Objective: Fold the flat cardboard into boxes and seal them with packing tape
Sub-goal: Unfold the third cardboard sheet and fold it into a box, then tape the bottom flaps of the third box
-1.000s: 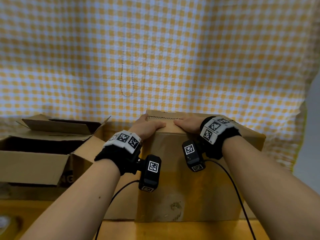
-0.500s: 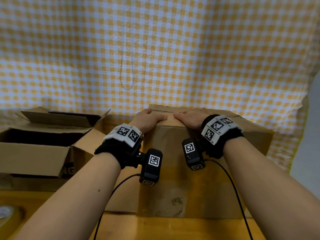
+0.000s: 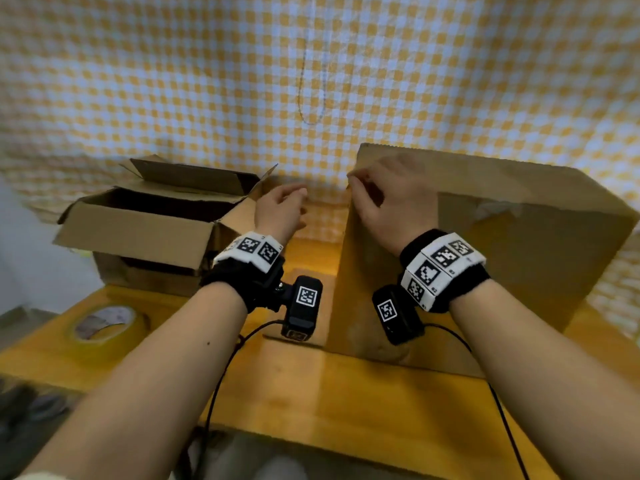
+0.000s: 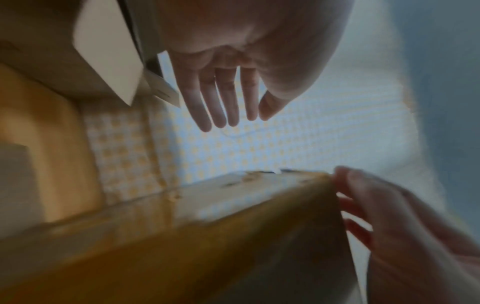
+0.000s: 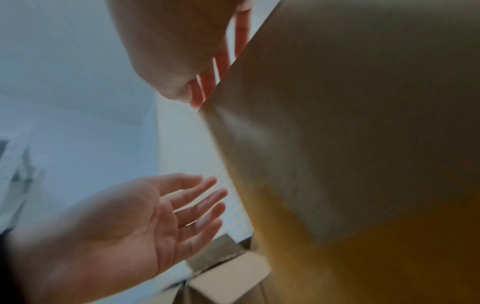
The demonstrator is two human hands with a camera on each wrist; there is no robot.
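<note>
Closed box: a brown cardboard box [image 3: 485, 258] stands upright on the right half of the wooden desk [image 3: 311, 393], its top closed, one corner edge turned toward the person.
Right hand: the right hand [image 3: 391, 206] is on the box's upper left corner; its fingers [image 5: 241, 30] curl over the top edge while the palm lies against the near face. It grips the box there.
Left hand: the left hand [image 3: 280, 209] hangs in the air just left of the box, not touching it. In the right wrist view its palm [image 5: 124, 222] is turned up and its fingers are spread and loosely straight, holding nothing.
Gap: a strip of checked cloth shows between the left hand and the box's edge.
Open box: a second cardboard box [image 3: 145, 230] sits at the back left of the desk, flaps standing open, dark inside.
Tape: a roll of clear packing tape [image 3: 104, 322] lies flat near the desk's left front corner, well apart from both hands.
Backdrop: yellow and white checked cloth [image 3: 242, 81] hangs behind the desk.
Wrists: black bands with printed square markers and a small camera sit on each wrist; cables trail off the front of the desk.
Sharpness: both wrist views are blurred, so finer detail on the box top cannot be made out.
</note>
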